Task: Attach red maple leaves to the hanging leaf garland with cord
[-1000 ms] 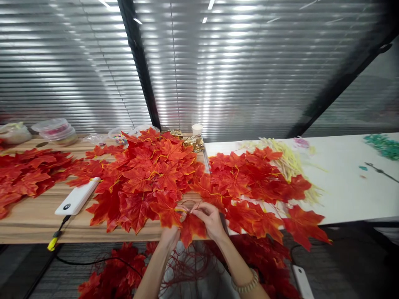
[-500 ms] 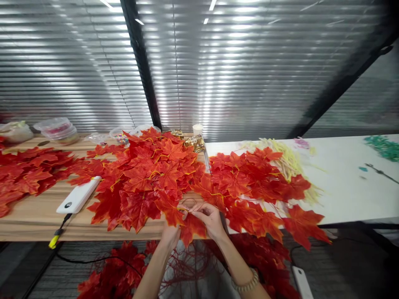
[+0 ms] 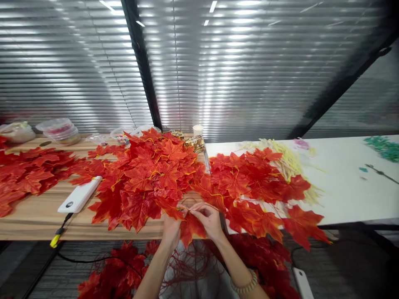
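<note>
Close to the table's front edge, my left hand point(image 3: 172, 225) and my right hand point(image 3: 209, 220) meet with fingertips pinched together. Between them is the stem of a red-orange artificial maple leaf point(image 3: 191, 228), whose blade hangs down below my fingers. A thin dark red string point(image 3: 188, 199) loops up from my fingertips. Just above my left hand, another leaf point(image 3: 171, 207) partly covers its fingers. A big pile of the same maple leaves point(image 3: 156, 174) lies behind my hands, joined by yellow-orange stems. More leaves point(image 3: 246, 178) spread to the right.
A white power bank point(image 3: 80, 194) with a black cable lies at left. Clear plastic tubs point(image 3: 59, 131), gold wrappers point(image 3: 195, 143) and a paper cup point(image 3: 197, 130) stand at the back. Yellow paper shreds point(image 3: 283, 155) lie on the white table point(image 3: 343, 182). Red strings point(image 3: 193, 265) cover my lap.
The leaf above my left hand has tilted flatter and lower, and my left hand has turned slightly. My right hand keeps its pinch in nearly the same place.
</note>
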`<state>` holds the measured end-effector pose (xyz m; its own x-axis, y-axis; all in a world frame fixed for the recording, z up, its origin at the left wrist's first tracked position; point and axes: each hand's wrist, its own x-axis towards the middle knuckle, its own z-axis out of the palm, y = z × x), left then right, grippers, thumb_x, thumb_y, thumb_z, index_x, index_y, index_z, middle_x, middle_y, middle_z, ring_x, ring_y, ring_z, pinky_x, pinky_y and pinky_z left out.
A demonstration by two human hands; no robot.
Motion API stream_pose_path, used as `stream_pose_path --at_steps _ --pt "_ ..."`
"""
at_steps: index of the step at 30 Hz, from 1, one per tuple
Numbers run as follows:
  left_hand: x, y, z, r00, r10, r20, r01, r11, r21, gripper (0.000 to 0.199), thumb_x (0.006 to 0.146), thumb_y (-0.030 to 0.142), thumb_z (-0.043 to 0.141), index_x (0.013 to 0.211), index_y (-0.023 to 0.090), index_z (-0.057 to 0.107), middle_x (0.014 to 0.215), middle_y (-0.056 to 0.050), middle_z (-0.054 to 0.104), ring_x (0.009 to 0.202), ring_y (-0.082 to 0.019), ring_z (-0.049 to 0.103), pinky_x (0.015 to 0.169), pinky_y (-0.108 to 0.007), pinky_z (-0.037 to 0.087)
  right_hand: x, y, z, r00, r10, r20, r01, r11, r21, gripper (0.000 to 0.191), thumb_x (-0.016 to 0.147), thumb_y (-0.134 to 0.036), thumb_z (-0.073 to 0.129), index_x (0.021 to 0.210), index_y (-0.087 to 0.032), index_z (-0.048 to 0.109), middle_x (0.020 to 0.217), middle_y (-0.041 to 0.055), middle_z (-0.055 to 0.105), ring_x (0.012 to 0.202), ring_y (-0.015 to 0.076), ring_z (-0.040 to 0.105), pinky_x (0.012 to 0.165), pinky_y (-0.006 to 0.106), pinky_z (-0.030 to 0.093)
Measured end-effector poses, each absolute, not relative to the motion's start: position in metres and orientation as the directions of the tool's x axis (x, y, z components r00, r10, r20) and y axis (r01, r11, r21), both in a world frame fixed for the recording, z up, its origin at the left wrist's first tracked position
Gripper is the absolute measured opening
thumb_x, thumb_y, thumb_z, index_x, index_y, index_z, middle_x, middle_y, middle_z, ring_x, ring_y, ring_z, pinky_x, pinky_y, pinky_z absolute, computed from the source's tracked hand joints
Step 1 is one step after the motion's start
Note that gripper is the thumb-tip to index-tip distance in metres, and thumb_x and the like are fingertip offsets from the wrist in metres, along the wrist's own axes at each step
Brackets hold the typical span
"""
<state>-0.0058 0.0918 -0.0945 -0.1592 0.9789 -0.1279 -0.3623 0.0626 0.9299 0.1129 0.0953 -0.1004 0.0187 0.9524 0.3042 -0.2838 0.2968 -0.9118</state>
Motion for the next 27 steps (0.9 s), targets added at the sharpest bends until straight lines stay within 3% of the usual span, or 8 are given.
stream_pose_path --at_steps 6,15,27 --pt "-0.0036 0.0932 -0.0932 -0.204 0.969 -0.138 -0.392 0.049 0.919 0.018 0.054 0.021 0.075 0.063 0.015 0.062 0.062 0.001 0.062 0.061 -0.012 0.057 0.063 -0.022 0.045 0.1129 0.0949 -0.0995 0.054 0.92 0.388 -0.146 0.391 -0.909 0.008 0.075 -0.011 0.064 0.069 -0.017 0.064 0.076 0.0031 0.064 0.075 0.0149 0.06 0.072 0.028 0.048" --pt "-0.0043 0.0923 -0.093 -0.19 0.978 -0.086 -0.332 0.018 0.943 0.015 0.054 0.021 0.075 0.059 0.015 0.063 0.063 -0.002 0.063 0.065 -0.015 0.058 0.066 -0.025 0.045 0.1126 0.0952 -0.1006 0.04 0.908 0.417 -0.096 0.419 -0.903 0.007 0.076 -0.012 0.063 0.071 -0.017 0.064 0.076 0.0039 0.061 0.077 0.0154 0.058 0.073 0.029 0.047" --pt "-0.0075 0.0938 -0.0925 -0.108 0.992 -0.069 -0.342 0.028 0.939 0.011 0.054 0.017 0.073 0.059 0.015 0.063 0.069 -0.003 0.064 0.073 -0.017 0.059 0.072 -0.027 0.045 0.1128 0.0979 -0.1067 -0.008 0.948 0.318 -0.162 0.313 -0.936 0.008 0.072 -0.019 0.068 0.066 -0.016 0.063 0.076 0.0039 0.057 0.075 0.0144 0.056 0.071 0.026 0.045"
